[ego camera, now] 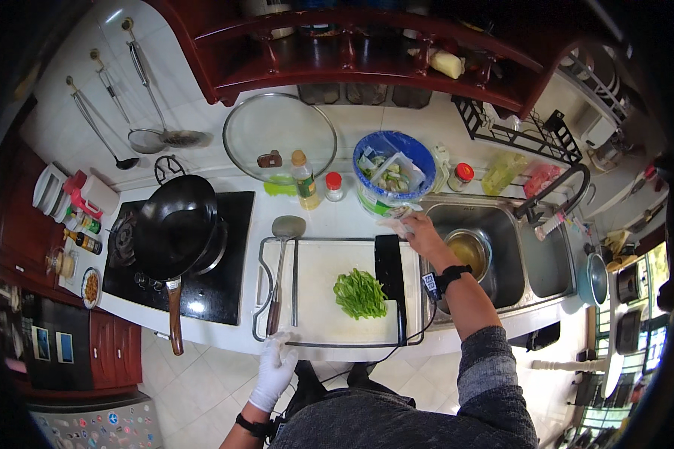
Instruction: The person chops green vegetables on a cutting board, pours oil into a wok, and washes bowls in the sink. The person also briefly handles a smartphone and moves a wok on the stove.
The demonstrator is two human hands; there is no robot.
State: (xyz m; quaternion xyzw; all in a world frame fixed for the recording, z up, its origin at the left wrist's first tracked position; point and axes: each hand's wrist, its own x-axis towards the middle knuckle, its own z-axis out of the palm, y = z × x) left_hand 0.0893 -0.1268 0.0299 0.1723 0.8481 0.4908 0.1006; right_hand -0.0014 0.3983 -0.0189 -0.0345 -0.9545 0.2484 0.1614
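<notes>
My right hand, ungloved, pinches a crumpled white glove beside the blue-rimmed bucket, which holds scraps and plastic packaging. My left hand wears a white glove, its fingers at the counter's front edge by the wooden handle of a metal spatula; whether it touches the handle is unclear. The spatula and a pair of chopsticks lie on the left of the white cutting board. Sliced green vegetables are heaped right of its centre, next to a cleaver blade.
A black wok rests on the hob at left, its handle over the front edge. The sink at right holds a metal bowl. Behind the board stand an oil bottle, a red-lidded jar and a glass lid.
</notes>
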